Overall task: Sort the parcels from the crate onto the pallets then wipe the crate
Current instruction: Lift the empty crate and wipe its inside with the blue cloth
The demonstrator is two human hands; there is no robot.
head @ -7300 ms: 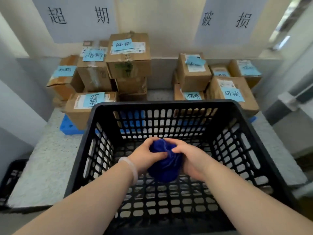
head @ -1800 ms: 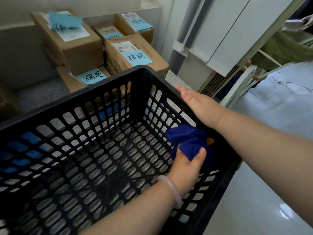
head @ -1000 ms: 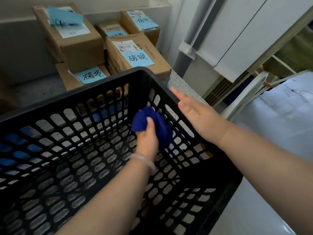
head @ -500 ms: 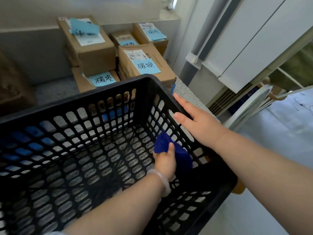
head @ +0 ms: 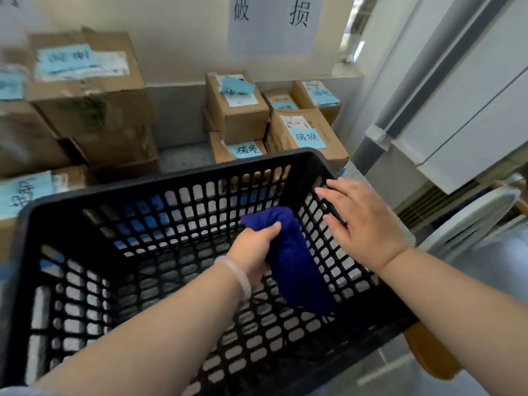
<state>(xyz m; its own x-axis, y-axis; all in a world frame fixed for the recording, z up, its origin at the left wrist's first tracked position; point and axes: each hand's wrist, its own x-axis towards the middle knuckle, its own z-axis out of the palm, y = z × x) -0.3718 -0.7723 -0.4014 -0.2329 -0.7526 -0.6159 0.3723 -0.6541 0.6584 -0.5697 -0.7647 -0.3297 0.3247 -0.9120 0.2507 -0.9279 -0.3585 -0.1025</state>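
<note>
- We hold a dark blue cloth point(head: 291, 261) in our left hand point(head: 254, 247), with the fingers curled tight around its top part.
- Most of the cloth hangs below and to the right of our fist, and its top end pokes up above our thumb.
- Our left hand and the cloth are inside the black crate point(head: 160, 192), close to its right wall.
- We cannot tell if the cloth is touching that wall.
- A pale bracelet point(head: 237, 277) sits on our left wrist.
- Our right hand point(head: 363, 221) is open and flat, with the fingers spread out, over the top edge of the crate's right wall.
- It holds nothing.
- The crate is full of little holes, and we see no parcels in it.
- Behind the crate, on the right, are brown boxes point(head: 237, 110) stacked together, with light blue notes stuck on them.
- The note point(head: 310, 137) on the nearest box reads 破损, and so does the note point(head: 246, 150) on the low box beside it.
- A white paper sign point(head: 271, 24) on the wall above these boxes also reads 破损 in big black writing.
- On the left is another stack of brown boxes point(head: 85, 90) with blue notes, but it is too blurry for us to read.
</note>
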